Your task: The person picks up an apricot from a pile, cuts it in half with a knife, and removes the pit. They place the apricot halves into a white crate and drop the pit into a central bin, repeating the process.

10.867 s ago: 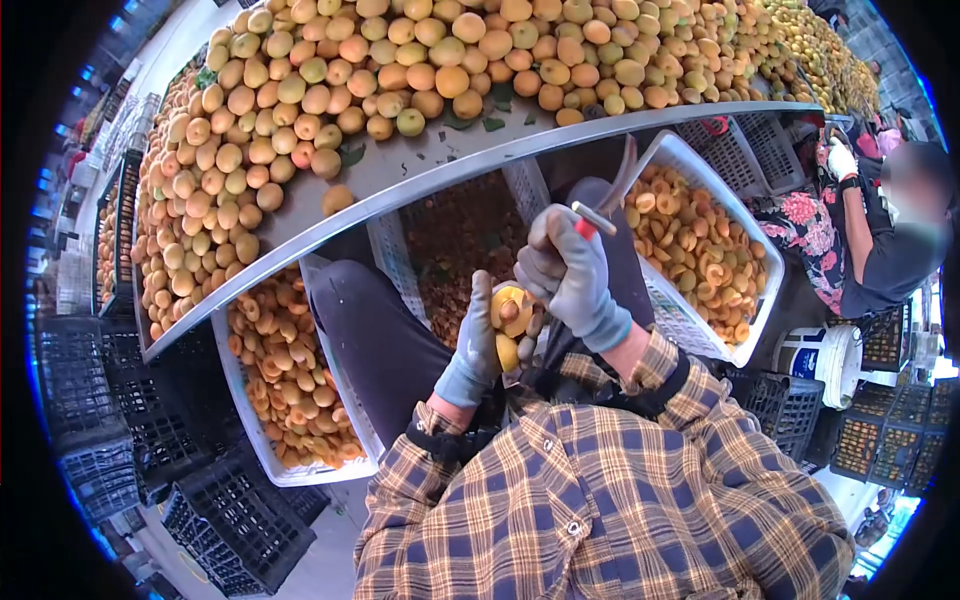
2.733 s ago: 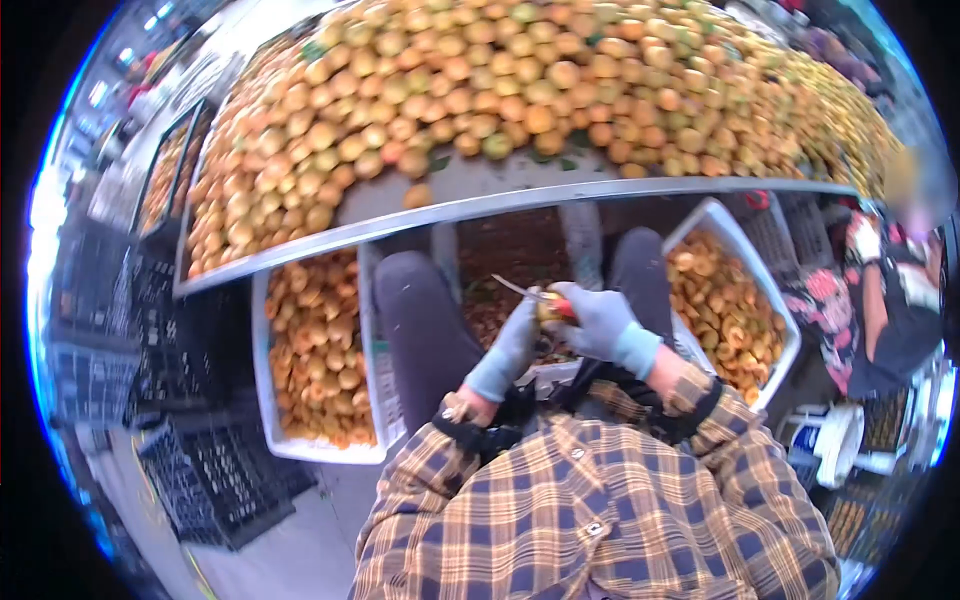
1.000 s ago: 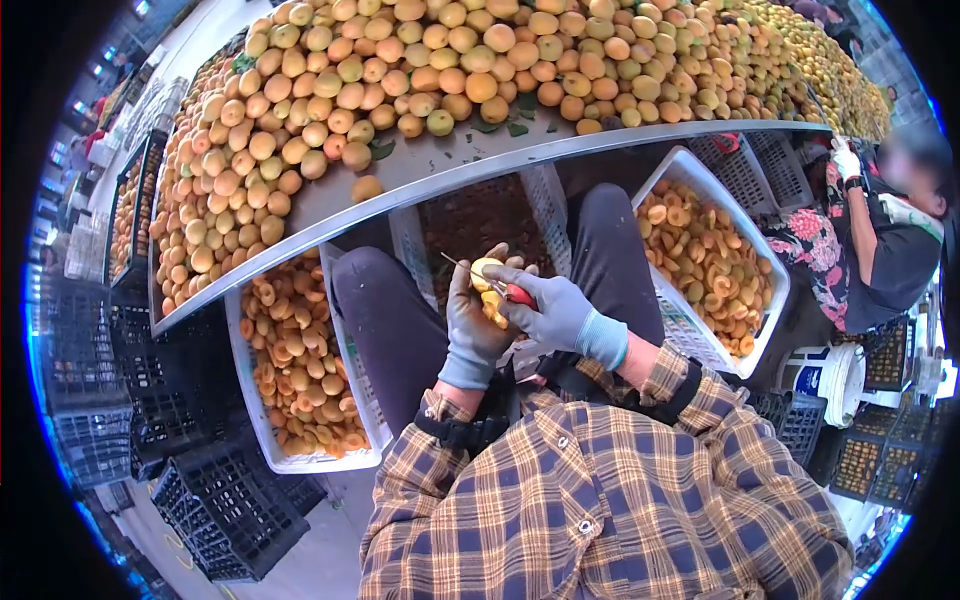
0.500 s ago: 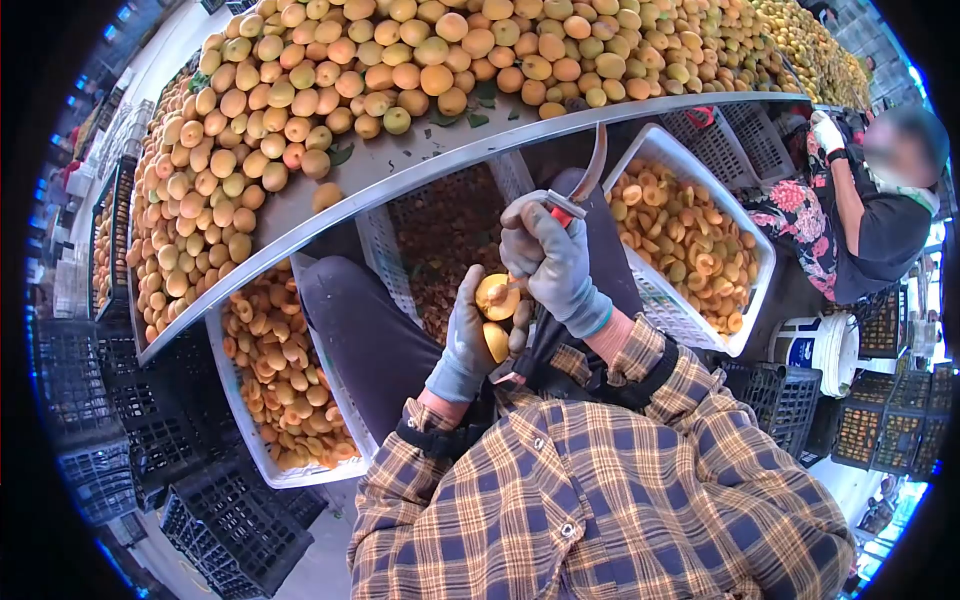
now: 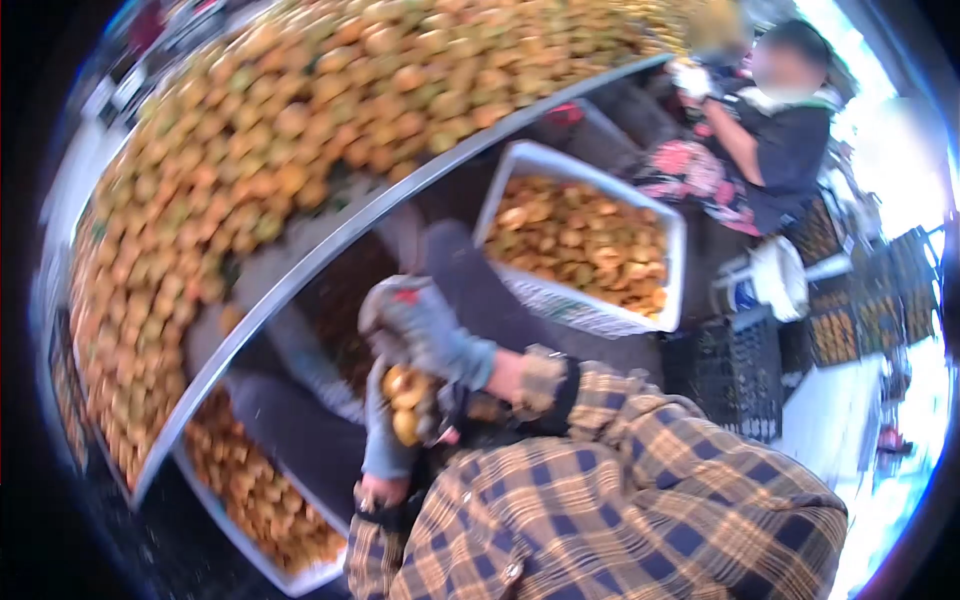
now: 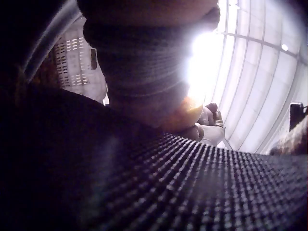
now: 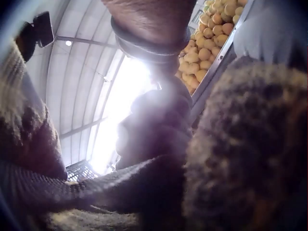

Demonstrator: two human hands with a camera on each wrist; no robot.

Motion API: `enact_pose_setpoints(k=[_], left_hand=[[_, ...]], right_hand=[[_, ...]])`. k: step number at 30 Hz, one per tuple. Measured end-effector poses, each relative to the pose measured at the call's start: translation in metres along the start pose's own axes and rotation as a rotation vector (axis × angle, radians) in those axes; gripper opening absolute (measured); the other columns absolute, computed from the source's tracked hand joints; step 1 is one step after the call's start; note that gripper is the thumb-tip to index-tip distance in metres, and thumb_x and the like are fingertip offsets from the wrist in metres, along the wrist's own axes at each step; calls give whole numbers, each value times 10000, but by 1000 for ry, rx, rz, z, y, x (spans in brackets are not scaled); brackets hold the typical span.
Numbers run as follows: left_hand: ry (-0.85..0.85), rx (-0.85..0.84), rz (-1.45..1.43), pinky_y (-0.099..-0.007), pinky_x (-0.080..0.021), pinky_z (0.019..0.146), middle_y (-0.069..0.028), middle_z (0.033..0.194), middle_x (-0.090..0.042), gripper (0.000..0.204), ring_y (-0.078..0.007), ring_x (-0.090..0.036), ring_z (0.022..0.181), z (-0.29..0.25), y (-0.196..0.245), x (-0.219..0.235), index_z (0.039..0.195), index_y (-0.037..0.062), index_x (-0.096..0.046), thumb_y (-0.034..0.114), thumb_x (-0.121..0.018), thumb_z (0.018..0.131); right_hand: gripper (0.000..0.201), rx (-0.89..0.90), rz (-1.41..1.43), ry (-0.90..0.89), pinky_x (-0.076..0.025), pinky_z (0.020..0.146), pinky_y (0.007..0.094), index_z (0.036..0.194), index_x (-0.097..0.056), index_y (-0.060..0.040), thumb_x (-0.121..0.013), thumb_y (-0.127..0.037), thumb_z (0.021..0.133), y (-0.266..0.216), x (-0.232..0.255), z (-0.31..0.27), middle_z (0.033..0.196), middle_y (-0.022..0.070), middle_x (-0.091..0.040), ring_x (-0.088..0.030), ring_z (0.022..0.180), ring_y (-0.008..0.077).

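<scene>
In the head view my gloved left hand (image 5: 382, 435) holds apricots (image 5: 405, 424) at its palm, one above the other; the upper one looks cut. My gloved right hand (image 5: 415, 325) is closed just above them, with the red handle of a knife (image 5: 405, 296) showing at its top. Blur hides the blade. The left wrist view catches an orange-yellow apricot (image 6: 188, 114) beyond the dark glove cuff. In the right wrist view the gloved hand (image 7: 156, 122) is dark against the light, and the knife is hidden.
A metal-edged table (image 5: 330, 255) bears a large heap of whole apricots (image 5: 300, 120). White crates of halved apricots stand at right (image 5: 500, 262) and lower left (image 5: 215, 500). Another person (image 5: 770, 140) sits beyond the right crate, near a white bucket (image 5: 780, 280) and black crates (image 5: 725, 375).
The head view has swung right, so everything sits further left and is blurred. Since one second ago, the knife hand has lifted off the fruit, which stays in the left hand.
</scene>
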State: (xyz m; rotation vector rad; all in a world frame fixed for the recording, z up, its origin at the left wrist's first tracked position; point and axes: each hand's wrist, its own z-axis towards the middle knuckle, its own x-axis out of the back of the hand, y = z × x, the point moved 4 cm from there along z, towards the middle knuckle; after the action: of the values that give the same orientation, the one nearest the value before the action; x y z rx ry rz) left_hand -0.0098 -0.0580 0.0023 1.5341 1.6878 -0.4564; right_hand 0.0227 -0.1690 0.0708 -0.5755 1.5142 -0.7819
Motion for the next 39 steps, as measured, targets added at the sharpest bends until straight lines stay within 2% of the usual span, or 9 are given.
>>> enact_pose_setpoints(k=[4,12,15,16,18,20,22,31,39], left_hand=[[12,-50,-42,-241,-341,317,-26,557,-488,526,-153,-428,363,11,-10,26,806,121,-514,632,-413,872],[240,-413,88,-200,-386,376,-72,722,-572,420,-128,-493,455,4,-6,14,1077,96,-527,459,-348,962],[-402,-187,118,-228,-486,521,-97,892,-599,493,-134,-540,573,-8,-7,-9,1189,67,-471,483,-382,939],[57,-216,55,-285,-515,609,-106,920,-593,528,-182,-568,662,4,-12,8,1236,59,-433,490,-386,935],[133,-307,594,-361,-510,783,-134,1097,-567,536,-259,-576,909,-4,-3,23,1243,82,-434,515,-402,927],[-315,15,-97,-291,-530,565,-119,924,-644,531,-194,-619,653,1,-11,22,1118,69,-520,548,-406,921],[-149,-64,-106,-257,-406,376,-78,653,-595,606,-164,-513,436,-2,-8,2,952,68,-588,636,-391,883],[0,-307,-179,-255,-462,469,-11,710,-581,573,-134,-555,573,2,10,7,906,99,-603,642,-422,874],[119,-689,-62,-242,-431,645,11,775,-567,397,-75,-501,691,33,19,48,861,84,-588,444,-452,957]], right_hand=[[272,369,-357,-164,-369,485,207,754,-569,-44,-557,-258,922,11,-10,2,646,-18,-505,-459,563,51],[297,-297,374,167,-224,350,201,775,-495,-120,-535,-373,926,21,21,-1,510,-78,-295,-268,357,35],[296,-465,575,155,-216,368,213,747,-480,-163,-550,-401,908,29,23,2,505,-92,-306,-251,365,36],[281,-533,617,192,-215,376,207,746,-479,-167,-568,-387,896,31,25,1,521,-96,-322,-265,382,33],[257,-487,729,92,-238,375,207,754,-497,-167,-612,-369,864,32,28,7,562,-86,-366,-291,416,29],[278,-566,714,118,-244,368,210,783,-520,-137,-587,-386,888,35,26,5,512,-91,-315,-260,393,36],[285,-469,648,43,-236,371,219,785,-518,-139,-570,-395,900,28,20,8,495,-90,-278,-263,388,48],[359,74,-1310,-331,-518,668,355,1049,-596,-99,-735,-267,764,-2,-9,-26,886,167,-648,-660,812,315],[259,-31,-1517,-314,-465,595,426,957,-506,-54,-679,-132,780,36,-17,-17,747,213,-595,-608,760,418]])
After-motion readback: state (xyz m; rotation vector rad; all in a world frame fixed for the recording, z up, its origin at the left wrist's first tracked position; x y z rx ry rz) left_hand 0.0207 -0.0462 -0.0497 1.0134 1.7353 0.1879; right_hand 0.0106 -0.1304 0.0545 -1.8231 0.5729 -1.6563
